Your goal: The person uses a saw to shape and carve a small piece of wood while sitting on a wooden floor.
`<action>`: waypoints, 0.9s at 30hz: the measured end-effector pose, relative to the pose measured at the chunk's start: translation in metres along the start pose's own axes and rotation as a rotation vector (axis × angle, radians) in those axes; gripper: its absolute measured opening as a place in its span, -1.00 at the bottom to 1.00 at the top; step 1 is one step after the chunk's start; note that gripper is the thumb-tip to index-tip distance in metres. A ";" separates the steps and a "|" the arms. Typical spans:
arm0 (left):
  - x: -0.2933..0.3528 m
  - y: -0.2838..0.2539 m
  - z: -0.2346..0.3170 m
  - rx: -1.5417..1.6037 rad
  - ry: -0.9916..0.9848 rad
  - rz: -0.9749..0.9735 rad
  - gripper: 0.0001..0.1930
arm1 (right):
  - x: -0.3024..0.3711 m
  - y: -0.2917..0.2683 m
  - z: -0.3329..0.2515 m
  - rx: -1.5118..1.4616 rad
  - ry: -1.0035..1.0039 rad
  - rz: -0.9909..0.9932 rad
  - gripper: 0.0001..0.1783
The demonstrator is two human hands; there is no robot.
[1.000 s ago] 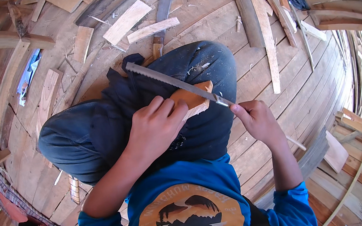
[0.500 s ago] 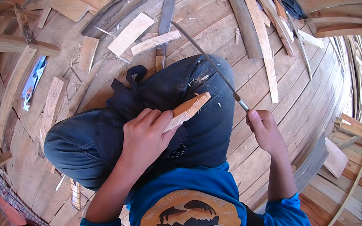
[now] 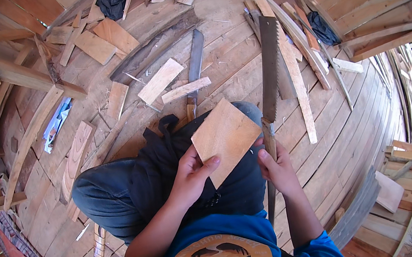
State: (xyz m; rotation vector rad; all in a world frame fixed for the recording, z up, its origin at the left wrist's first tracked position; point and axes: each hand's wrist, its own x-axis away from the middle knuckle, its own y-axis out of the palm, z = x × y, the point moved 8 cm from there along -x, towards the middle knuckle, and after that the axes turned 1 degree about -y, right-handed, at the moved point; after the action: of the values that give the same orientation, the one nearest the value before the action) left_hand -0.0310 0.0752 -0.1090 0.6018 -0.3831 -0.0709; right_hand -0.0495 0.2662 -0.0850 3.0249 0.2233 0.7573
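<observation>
My left hand [image 3: 191, 177] pinches a flat, light-brown piece of wood [image 3: 227, 141] by its left edge, the thumb on top. This piece has slanted sides and its broad face turned up above my lap. Close to its right corner, my right hand [image 3: 278, 168] is closed round the wooden handle of a saw [image 3: 268, 66]. The saw's long dark blade points away from me, with a jagged edge on its right side. Below the right hand runs a dark narrow strip; I cannot tell whether it belongs to the saw.
On the plank floor ahead lie a long broad blade with a wooden handle [image 3: 195, 62], a short board [image 3: 161, 80] and a narrow offcut [image 3: 186, 89]. Long strips of wood [image 3: 298, 91] lie at the right. A curved timber [image 3: 33, 135] stands at the left, near a blue packet [image 3: 57, 125].
The wood piece has turned from edge-on to broad face up and moved right. The saw has swung upright, its blade now showing its flat side, and my right hand has come closer to the wood.
</observation>
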 end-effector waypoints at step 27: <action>-0.028 -0.019 -0.007 -0.290 -0.116 -0.240 -0.73 | -0.032 -0.010 -0.005 0.090 0.066 -0.024 -0.69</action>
State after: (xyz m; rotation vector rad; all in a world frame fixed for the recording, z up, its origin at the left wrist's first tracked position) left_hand -0.0533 0.0681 -0.1336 0.3549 -0.4024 -0.3861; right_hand -0.0813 0.2719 -0.0963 3.0772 0.3019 0.8697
